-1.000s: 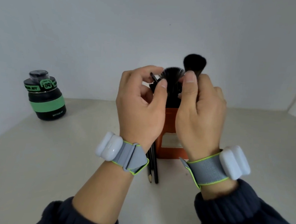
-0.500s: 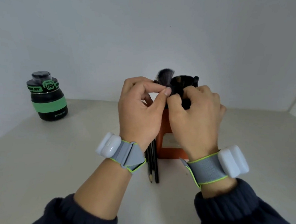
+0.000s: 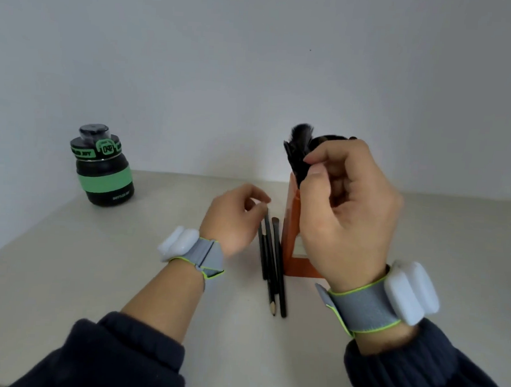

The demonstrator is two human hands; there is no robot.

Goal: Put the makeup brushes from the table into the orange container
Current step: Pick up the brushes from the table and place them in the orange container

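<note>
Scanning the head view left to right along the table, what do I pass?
Black and green bottle → left hand → slim brushes lying on the table → orange container, with the right hand in front of it.

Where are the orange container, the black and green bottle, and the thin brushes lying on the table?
orange container (image 3: pixel 293 225): head view, on its left front wall.
black and green bottle (image 3: pixel 105 181): head view, on its green band.
thin brushes (image 3: pixel 275 263): head view, on the dark handles lying beside the container.

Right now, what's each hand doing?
Left hand: pinching a thin black brush lying on the table.
Right hand: fingers curled, apparently empty.
</note>
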